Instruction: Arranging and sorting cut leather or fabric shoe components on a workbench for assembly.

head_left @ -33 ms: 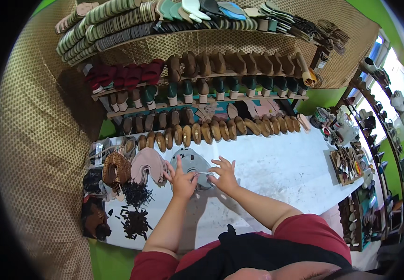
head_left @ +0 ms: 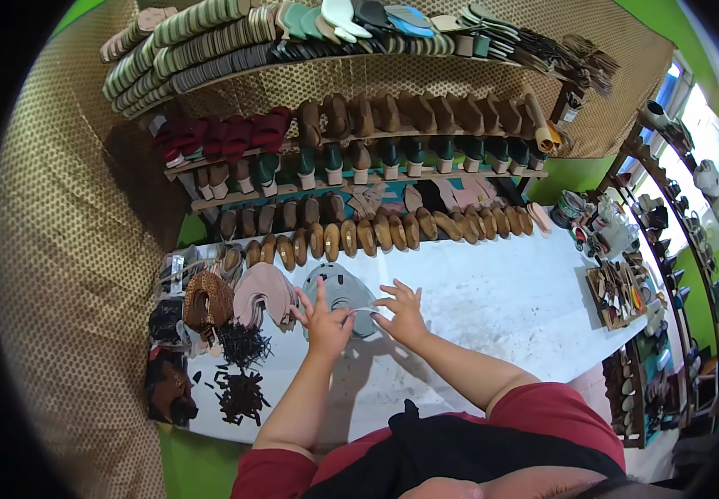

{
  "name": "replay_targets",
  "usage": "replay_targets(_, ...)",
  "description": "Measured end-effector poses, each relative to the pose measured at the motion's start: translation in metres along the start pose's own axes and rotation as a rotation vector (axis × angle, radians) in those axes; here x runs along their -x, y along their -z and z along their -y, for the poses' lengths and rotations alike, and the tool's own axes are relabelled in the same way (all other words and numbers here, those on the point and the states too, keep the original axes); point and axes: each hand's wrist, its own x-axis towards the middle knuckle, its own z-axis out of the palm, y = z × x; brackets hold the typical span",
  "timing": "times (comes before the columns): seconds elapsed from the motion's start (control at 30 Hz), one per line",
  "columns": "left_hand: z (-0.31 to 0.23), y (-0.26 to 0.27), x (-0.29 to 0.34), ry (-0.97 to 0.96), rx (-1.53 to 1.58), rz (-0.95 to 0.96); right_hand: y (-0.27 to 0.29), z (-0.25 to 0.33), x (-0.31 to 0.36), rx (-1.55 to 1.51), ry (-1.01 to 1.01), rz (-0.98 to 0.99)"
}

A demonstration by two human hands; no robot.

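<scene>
My left hand (head_left: 326, 326) and my right hand (head_left: 403, 314) face each other over the middle left of the table. Each pinches an end of a thin pale strip (head_left: 363, 310) between thumb and forefinger, with the other fingers spread. Beneath them lies a flat grey rounded piece (head_left: 351, 289), partly covered by the hands, with a few small black bits on it. Left of my left hand are a stack of pink curved pieces (head_left: 261, 293) and a heap of thin black strips (head_left: 245, 344). A second pile of short black pieces (head_left: 241, 397) sits nearer to me.
Brown shoe lasts (head_left: 349, 238) line the back of the white table (head_left: 492, 308). Shelves behind carry burgundy shoes (head_left: 251, 131), green-and-white heeled shapes (head_left: 334, 162) and stacked soles (head_left: 210, 41). At the right end stand a tool box (head_left: 617, 293) and a can (head_left: 571, 205). Leopard-print pieces (head_left: 207, 301) lie left.
Both hands have shifted very slightly, the right one a touch to the right. The pale strip between them looks a little straighter.
</scene>
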Motion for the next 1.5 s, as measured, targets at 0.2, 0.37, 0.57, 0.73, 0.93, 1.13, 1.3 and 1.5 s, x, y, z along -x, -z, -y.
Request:
replay_targets(0.2, -0.095, 0.028, 0.046, 0.077, 0.087, 0.124, 0.085, -0.026, 0.063, 0.002, -0.053, 0.118)
replay_targets(0.37, -0.157, 0.023, 0.102, 0.232, 0.234, 0.189, 0.153, -0.032, 0.106, -0.045, -0.065, 0.273)
replay_targets(0.57, -0.170, -0.007, 0.176, 0.449, 0.347, 0.273, 0.207, -0.018, 0.142, -0.035, -0.021, 0.390)
replay_targets(0.73, -0.159, -0.003, 0.216, 0.564, 0.309, 0.408, 0.193, -0.006, 0.150, 0.062, -0.008, 0.521)
replay_targets(0.93, -0.106, 0.025, 0.233, 0.619, 0.206, 0.495, 0.126, 0.021, 0.148, 0.157, -0.008, 0.621)
replay_targets(1.13, -0.023, 0.056, 0.238, 0.687, 0.140, 0.470, 0.024, 0.057, 0.125, 0.199, 0.018, 0.600)
replay_targets(1.3, 0.044, 0.076, 0.228, 0.681, -0.037, 0.406, -0.063, 0.084, 0.101, 0.196, -0.028, 0.597)
replay_targets(1.5, 0.093, 0.093, 0.209, 0.582, -0.183, 0.385, -0.142, 0.092, 0.077, 0.265, -0.033, 0.547)
